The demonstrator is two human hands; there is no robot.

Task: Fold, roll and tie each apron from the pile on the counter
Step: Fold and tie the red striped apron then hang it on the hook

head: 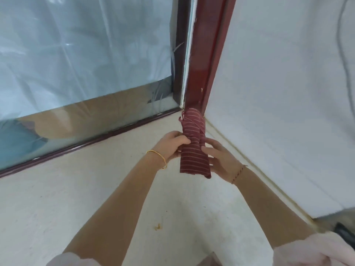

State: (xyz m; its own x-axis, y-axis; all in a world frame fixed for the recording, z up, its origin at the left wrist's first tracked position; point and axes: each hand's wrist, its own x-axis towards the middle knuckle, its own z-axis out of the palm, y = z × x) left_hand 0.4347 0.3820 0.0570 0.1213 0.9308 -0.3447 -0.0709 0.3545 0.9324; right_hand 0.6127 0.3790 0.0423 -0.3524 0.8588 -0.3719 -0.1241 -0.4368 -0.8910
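Both forearms reach up from the bottom of the frame and meet at centre over the pale table (80, 198). The rolled red striped apron (194, 156) stands lengthwise between the hands, its far end toward the window-frame corner. The left hand (173, 144) has its grip curled round the roll's middle. The right hand (221, 160) clasps the roll's right side, thumb across the front.

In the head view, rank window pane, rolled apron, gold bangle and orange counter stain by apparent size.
Largest to smallest:
1. window pane
2. rolled apron
3. gold bangle
4. orange stain
The pane is cut off by the frame edge.
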